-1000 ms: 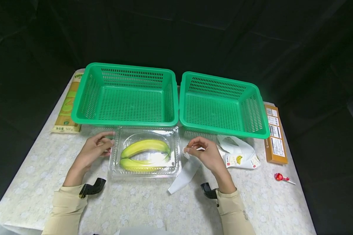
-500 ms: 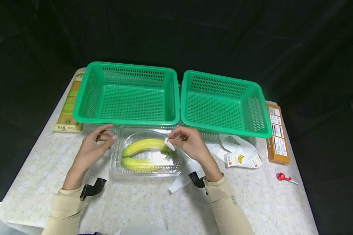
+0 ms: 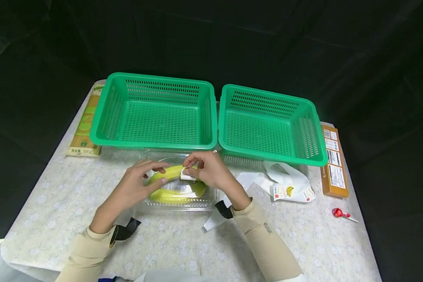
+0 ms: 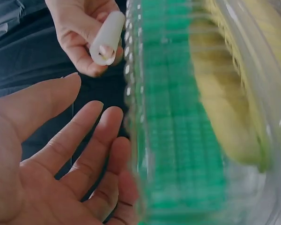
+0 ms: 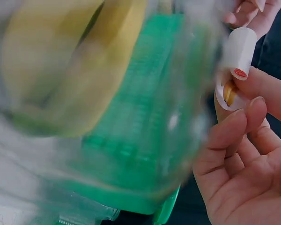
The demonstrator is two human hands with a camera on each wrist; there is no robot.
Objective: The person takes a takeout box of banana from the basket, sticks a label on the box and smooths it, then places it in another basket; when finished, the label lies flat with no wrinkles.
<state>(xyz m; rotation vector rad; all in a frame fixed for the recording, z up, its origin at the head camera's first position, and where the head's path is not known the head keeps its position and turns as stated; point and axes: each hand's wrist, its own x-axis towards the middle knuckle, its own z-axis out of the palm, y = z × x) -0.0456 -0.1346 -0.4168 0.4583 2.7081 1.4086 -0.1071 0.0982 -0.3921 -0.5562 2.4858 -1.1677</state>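
Observation:
A clear plastic clamshell box (image 3: 194, 206) lies in front of the green baskets, with two bananas (image 3: 178, 196) inside. My right hand (image 3: 211, 170) is over its right part, pinching a small curled white sticker (image 3: 188, 174) between thumb and fingertips. In the right wrist view the sticker (image 5: 242, 49) shows a bit of yellow banana print and a red mark. Over the box's left part, my left hand (image 3: 132, 186) has its fingers apart and holds nothing. The left wrist view shows the left palm (image 4: 56, 183) beside the box wall, close to the sticker (image 4: 108, 35).
Two green baskets, left (image 3: 155, 145) and right (image 3: 268, 157), stand behind the box. A yellow-green 500g packet (image 3: 83, 129) lies left. Right are a white strip (image 3: 285, 176) with banana labels, a brown carton (image 3: 333, 160) and a red lollipop (image 3: 338, 212).
My right hand has moved left from the white strip to above the box, carrying the sticker. My left hand has moved right, from the box's left edge to over it.

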